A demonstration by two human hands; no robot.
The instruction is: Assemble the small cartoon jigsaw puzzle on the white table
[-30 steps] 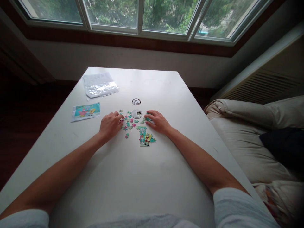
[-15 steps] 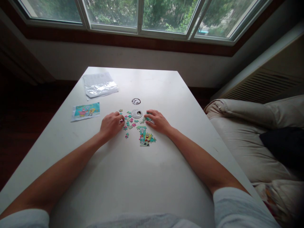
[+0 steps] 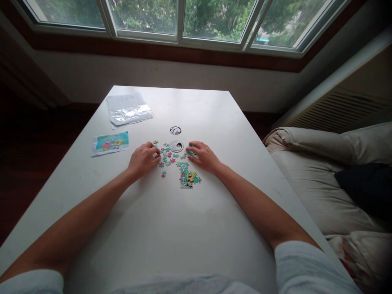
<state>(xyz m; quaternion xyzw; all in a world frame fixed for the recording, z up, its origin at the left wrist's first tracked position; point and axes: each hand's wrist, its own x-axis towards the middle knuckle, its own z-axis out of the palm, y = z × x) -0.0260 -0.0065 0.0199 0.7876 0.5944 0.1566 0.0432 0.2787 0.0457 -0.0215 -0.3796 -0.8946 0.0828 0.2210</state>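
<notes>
Left hand: Seen from my distant post, the left hand (image 3: 143, 158) curls at the edge of the scatter, thumb and forefinger closed on what looks like a pale piece (image 3: 156, 155).
Right hand: The right hand (image 3: 202, 156) lies with fingers parted over more pieces; I cannot tell whether it pinches one.
Joined section: The joined section (image 3: 186, 175), two cartoon figures on green, lies flat on the white table (image 3: 183, 228), just below the right hand.
Loose pieces: Pink and green loose pieces (image 3: 169, 154) lie between the hands, one small group set apart nearer the wearer.
Weak edge: A low sweep of the right wrist could, I judge, snag the section's jagged right side and pull it apart.
Dark opening: The disc (image 3: 174, 147) beside the scatter shows a dark opening; a careless push could send a piece in.
Pinch: Pieces this small could slip from a loose grip.
</notes>
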